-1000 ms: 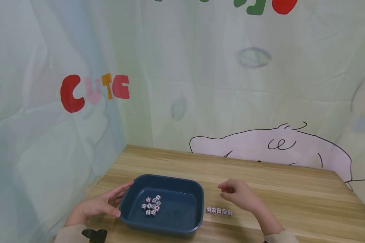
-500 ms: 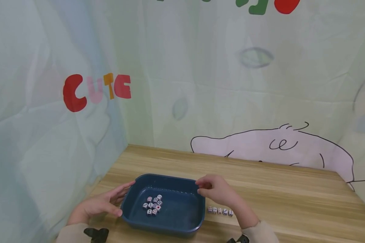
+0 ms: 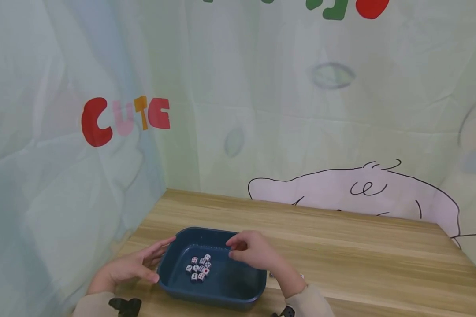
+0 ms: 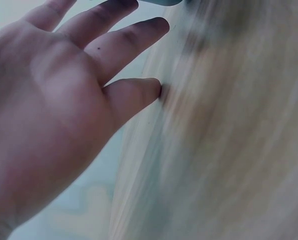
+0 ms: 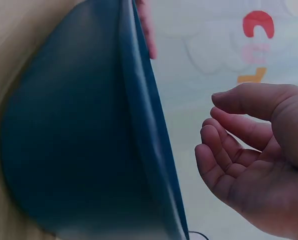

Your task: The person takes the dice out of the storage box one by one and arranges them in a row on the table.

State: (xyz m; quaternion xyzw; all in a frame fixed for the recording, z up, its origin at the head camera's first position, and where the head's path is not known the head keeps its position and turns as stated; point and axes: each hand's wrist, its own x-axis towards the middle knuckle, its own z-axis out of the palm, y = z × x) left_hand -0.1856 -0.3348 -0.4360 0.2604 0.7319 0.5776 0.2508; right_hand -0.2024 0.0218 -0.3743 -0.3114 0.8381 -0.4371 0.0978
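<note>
Q. Behind the wooden table point(image 3: 341, 246) a printed curtain point(image 3: 262, 101) is hung. What is changed?

A. The right hand point(image 3: 255, 252) is shifted from beside the tray point(image 3: 230, 284) to above it, nearer the clustered dice point(image 3: 198, 267) inside; its fingers are loosely bent, nothing grasped. The tray's left side is flanked by the left hand point(image 3: 136, 264), fingers relaxed.

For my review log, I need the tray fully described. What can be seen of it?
The tray is dark blue, a rounded rectangle with raised walls and a slightly shiny surface; its material is uncertain. It sits upright on the wood-look table, with white dice clustered left of its middle. The left grip is at its left wall, contact unclear; the right grip hovers above, hiding the far right corner.
</note>
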